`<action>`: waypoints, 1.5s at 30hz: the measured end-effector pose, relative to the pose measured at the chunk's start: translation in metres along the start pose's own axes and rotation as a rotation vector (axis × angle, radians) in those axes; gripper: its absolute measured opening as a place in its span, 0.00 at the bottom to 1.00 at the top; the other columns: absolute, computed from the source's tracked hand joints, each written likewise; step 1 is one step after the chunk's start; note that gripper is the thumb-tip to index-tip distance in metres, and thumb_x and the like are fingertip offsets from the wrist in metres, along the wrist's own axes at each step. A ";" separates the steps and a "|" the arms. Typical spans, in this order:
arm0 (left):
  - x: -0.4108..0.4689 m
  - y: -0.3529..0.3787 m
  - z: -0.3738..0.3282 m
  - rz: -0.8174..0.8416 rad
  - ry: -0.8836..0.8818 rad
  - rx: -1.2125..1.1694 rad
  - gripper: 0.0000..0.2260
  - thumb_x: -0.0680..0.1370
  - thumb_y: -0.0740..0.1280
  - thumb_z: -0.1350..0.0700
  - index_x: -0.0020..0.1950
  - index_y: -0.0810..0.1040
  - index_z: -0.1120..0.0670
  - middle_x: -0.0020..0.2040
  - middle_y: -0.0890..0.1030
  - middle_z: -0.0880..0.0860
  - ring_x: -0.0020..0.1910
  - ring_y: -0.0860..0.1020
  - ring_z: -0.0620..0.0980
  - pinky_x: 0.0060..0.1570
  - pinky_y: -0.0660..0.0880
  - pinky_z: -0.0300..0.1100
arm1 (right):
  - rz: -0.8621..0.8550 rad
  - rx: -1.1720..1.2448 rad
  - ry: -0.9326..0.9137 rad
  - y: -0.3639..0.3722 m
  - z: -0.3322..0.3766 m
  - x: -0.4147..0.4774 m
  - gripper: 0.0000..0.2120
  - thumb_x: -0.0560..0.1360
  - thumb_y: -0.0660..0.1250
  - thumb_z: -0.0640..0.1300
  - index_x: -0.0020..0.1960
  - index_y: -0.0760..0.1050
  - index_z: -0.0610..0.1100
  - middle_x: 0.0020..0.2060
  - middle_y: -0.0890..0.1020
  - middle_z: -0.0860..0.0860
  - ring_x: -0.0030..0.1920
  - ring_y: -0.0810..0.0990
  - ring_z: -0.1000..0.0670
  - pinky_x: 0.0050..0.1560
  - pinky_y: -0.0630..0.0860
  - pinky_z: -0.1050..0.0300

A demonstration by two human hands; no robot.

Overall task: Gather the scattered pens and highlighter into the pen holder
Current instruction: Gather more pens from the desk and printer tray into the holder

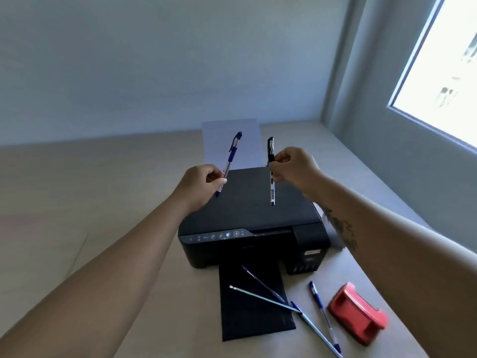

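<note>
A: Head view: on the left, a blue pen (231,156) is pinched near its lower end by the left hand (200,183), tilted, cap end up and away. To its right, a black pen (271,171) is pinched near its cap by the right hand (294,168) and hangs almost upright. Both are held above the printer (247,215).

B: And the pen holder?

A: None can be seen. The red object (357,312) at the near right cannot be identified with certainty.

B: How should the step be done well?

A: The holder should be found first; then each pen should be turned upright and lowered in one at a time, so neither is knocked aside.

B: What is counted?

A: Two pens are held. Four more lie near: two thin ones (263,284) on the black output tray (253,321), a pale one (318,332) and a blue-capped one (322,311) on the table (77,202). No highlighter can be made out.
</note>
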State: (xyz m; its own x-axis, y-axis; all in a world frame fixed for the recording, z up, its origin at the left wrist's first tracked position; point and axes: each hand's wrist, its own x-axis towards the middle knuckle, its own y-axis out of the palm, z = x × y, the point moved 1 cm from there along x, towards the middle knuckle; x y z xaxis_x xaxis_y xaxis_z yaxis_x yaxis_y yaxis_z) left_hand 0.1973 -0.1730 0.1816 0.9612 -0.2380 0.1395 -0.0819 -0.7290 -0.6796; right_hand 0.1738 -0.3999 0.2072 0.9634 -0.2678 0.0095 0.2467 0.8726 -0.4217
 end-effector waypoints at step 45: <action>0.054 0.364 -0.125 0.114 -0.415 0.182 0.04 0.75 0.69 0.61 0.49 0.80 0.59 0.49 0.82 0.56 0.44 0.79 0.55 0.42 0.74 0.43 | -0.052 -0.003 0.376 -0.165 -0.274 0.062 0.11 0.75 0.67 0.47 0.54 0.74 0.44 0.49 0.79 0.48 0.48 0.77 0.48 0.46 0.76 0.53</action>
State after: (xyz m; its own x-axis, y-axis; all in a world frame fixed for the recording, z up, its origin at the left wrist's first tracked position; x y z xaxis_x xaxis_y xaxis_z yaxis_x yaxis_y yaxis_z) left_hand 0.1863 -0.5313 0.0320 0.9759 -0.0058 -0.2183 -0.1811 -0.5801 -0.7942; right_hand 0.1639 -0.6719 0.0288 0.8440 -0.4433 -0.3020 0.2932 0.8527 -0.4324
